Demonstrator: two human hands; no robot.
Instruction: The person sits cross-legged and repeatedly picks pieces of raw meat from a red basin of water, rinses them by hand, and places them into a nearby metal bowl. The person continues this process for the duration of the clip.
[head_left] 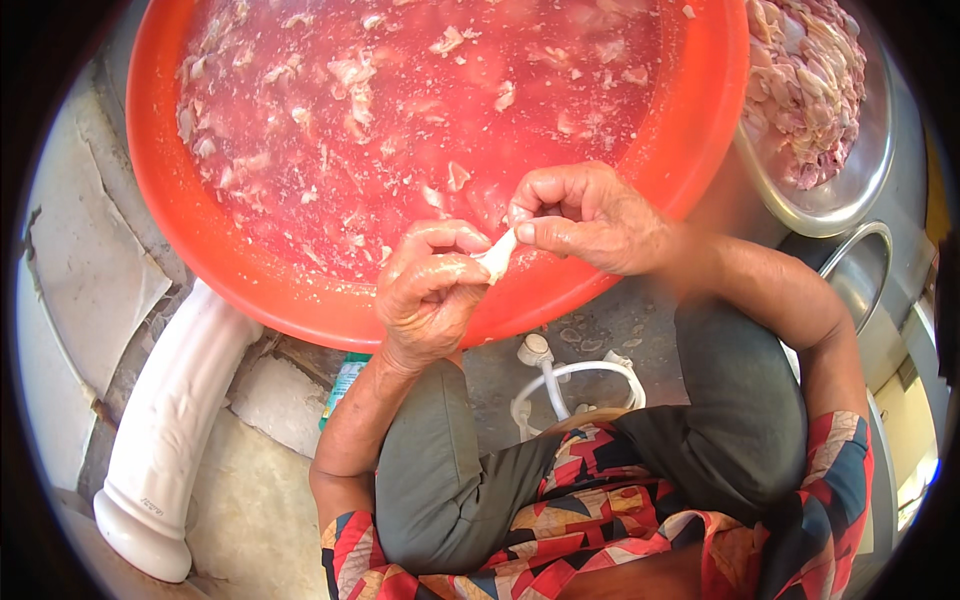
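Over the near rim of a big orange-red basin (300, 315), my two hands meet at a small whitish piece of raw meat (499, 258). My left hand (432, 285) pinches its lower end between thumb and fingers. The upper tip is caught between the thumb and index finger of my right hand (590, 220). Reddish water fills the basin, with several pale scraps of meat and fat (350, 80) floating in it. What exact cut the piece is cannot be made out.
At the far right, a metal bowl (885, 165) holds a heap of raw meat pieces (808, 95). Another metal vessel (868, 275) stands below it. A white ceramic pedestal (170, 430) lies on the left. Between my knees are a white ring-shaped object (635, 385) and, nearer the left, a green package (343, 388).
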